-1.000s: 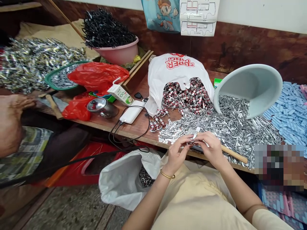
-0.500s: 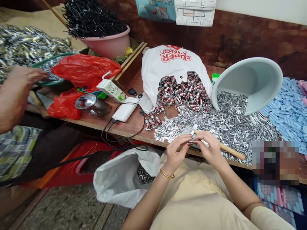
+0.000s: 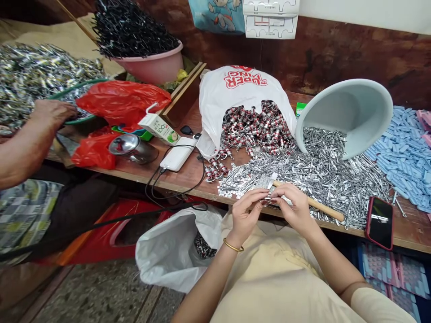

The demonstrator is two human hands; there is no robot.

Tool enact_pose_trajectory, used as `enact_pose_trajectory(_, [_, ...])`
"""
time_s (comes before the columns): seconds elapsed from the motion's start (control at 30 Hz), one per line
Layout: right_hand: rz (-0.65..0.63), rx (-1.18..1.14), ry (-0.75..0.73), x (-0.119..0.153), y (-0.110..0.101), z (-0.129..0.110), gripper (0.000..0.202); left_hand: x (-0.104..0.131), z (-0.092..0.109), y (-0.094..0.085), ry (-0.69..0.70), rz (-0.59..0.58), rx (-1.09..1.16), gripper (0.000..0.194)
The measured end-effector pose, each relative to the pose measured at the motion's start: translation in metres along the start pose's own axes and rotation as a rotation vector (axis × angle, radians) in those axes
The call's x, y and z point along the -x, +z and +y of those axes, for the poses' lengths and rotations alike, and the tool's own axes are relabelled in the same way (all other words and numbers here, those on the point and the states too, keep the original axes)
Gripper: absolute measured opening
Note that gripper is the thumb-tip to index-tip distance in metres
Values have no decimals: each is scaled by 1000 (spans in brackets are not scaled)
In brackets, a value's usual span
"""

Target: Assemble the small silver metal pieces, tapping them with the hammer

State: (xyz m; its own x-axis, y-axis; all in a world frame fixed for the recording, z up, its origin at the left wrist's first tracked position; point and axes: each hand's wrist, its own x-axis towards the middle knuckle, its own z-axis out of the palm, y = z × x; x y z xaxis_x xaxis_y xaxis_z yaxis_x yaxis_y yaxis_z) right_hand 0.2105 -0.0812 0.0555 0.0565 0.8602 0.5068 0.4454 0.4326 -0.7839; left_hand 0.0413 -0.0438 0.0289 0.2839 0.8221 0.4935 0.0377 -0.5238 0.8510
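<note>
My left hand [image 3: 249, 210] and my right hand [image 3: 292, 205] meet at the table's front edge, thumbs and fingertips pinched together. Between them is a small silvery metal part [image 3: 267, 200], mostly covered by the fingers; its exact kind cannot be made out. Just beyond the fingertips lies a hammer with a wooden handle [image 3: 325, 208], its handle running to the right behind my right hand. Loose flat metal pieces and pins [image 3: 303, 172] spread around it. Behind these, red-and-silver metal parts with rings [image 3: 257, 130] spill from a white plastic bag [image 3: 247, 85].
A grey tub [image 3: 373, 116] lies tipped over the metal pieces. Blue pieces [image 3: 404, 152] and a phone [image 3: 380, 222] are at right. A power bank [image 3: 178, 154], metal cup [image 3: 141, 150] and drink carton [image 3: 158, 128] stand left. A co-worker's hand [image 3: 54, 112] is at far left.
The co-worker's hand has moved right and down to the green-rimmed container. My hands stay nearly in place, with small finger shifts around the metal part. The view has shifted slightly.
</note>
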Motion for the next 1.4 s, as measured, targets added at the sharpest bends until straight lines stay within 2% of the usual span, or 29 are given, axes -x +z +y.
enact_pose_trajectory(0.1, [-14,16,20,3,-2,0,14,0,2,1,17,8,-41,19])
enact_pose_trajectory(0.17, [-29,13,61,5,-2,1,10,0,5,3,11,57,-89,17])
enact_pose_trajectory(0.2, [-34,-9,101,7,-1,2,9,0,6,4,-3,85,-105,15])
enact_pose_trajectory(0.3, [-42,-185,304,15,6,7,23,3,8,9,-63,146,-104,12])
enact_pose_trajectory(0.4, [-23,-358,452,23,13,14,19,7,8,10,-106,160,-129,8])
enact_pose_trajectory(0.63, [-28,-227,357,28,1,12,16,3,11,-3,-78,-21,-192,7])
enact_pose_trajectory(0.73, [-10,-239,364,28,-5,6,16,0,13,-8,14,-103,-206,9])
enact_pose_trajectory(0.83, [-33,-172,294,28,-12,2,15,0,15,-12,105,-164,-221,11])
enact_pose_trajectory(1.07, [-132,-60,110,33,-21,-4,19,3,21,-12,104,-153,-119,9])
enact_pose_trajectory(1.3, [-58,-72,135,39,-19,-8,16,0,21,-15,129,-239,-52,10])
enact_pose_trajectory(1.4, [-30,-54,138,38,-18,-8,16,1,21,-7,50,-177,-13,8])
